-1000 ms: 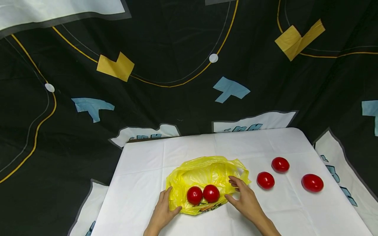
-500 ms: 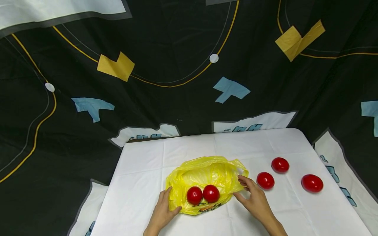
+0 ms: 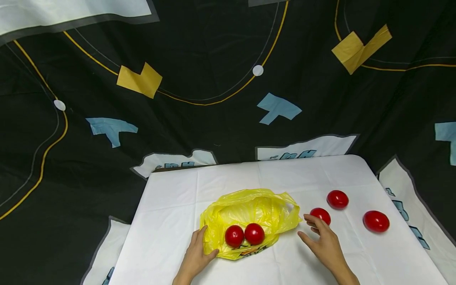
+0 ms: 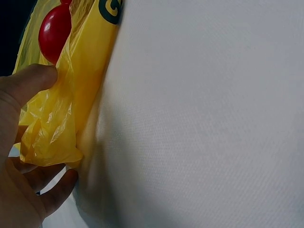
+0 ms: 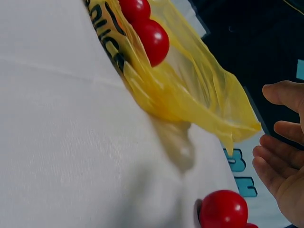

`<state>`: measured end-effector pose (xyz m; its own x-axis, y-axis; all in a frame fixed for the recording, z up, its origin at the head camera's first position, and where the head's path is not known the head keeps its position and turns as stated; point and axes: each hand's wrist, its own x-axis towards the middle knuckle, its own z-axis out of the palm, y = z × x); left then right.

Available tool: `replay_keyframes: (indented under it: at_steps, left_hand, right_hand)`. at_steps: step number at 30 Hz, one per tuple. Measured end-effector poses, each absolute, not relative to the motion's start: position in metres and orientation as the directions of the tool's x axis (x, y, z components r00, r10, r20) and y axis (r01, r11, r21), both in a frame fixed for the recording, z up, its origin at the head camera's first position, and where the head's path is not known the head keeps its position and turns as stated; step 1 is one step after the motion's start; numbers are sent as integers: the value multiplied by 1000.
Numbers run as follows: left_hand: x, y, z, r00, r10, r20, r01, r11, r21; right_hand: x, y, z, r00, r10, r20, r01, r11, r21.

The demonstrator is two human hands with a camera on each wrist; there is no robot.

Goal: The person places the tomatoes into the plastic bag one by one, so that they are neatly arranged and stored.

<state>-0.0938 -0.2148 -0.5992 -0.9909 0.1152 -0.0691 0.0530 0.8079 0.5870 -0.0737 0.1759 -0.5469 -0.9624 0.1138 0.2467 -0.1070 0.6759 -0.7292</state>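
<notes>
Beyond the yellow bag [image 3: 246,209] hangs black cloth [image 3: 199,128].

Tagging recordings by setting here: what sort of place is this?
Probably a set-up recording corner, though the wider room is out of view. A black patterned cloth spreads behind and beside a white-covered table, where a yellow bag lies.
</notes>
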Motion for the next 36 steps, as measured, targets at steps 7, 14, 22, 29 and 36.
replay_keyframes:
  at_steps: [7, 14, 22, 29, 36]
  left_hand:
    - [-94, -214, -598, -991, 109, -73, 46, 810, 585]
    - [-94, -214, -598, -991, 104, -82, 36, 810, 585]
    - [-94, -214, -598, -991, 105, -81, 39, 813, 581]
    - [-94, -214, -599, -991, 108, -82, 40, 813, 581]
    - [-94, -215, -599, -991, 115, -73, 51, 809, 586]
  right_hand:
    - [-72, 188, -550, -963, 162, 217, -43, 700, -713]
    - [-72, 199, -553, -961, 190, 202, -12, 699, -715]
    - [-74, 211, -564, -937, 214, 277, -40, 719, -694]
    - [-77, 220, -577, -927, 253, 278, -6, 729, -684]
    - [-78, 223, -588, -937, 278, 210, 55, 714, -698]
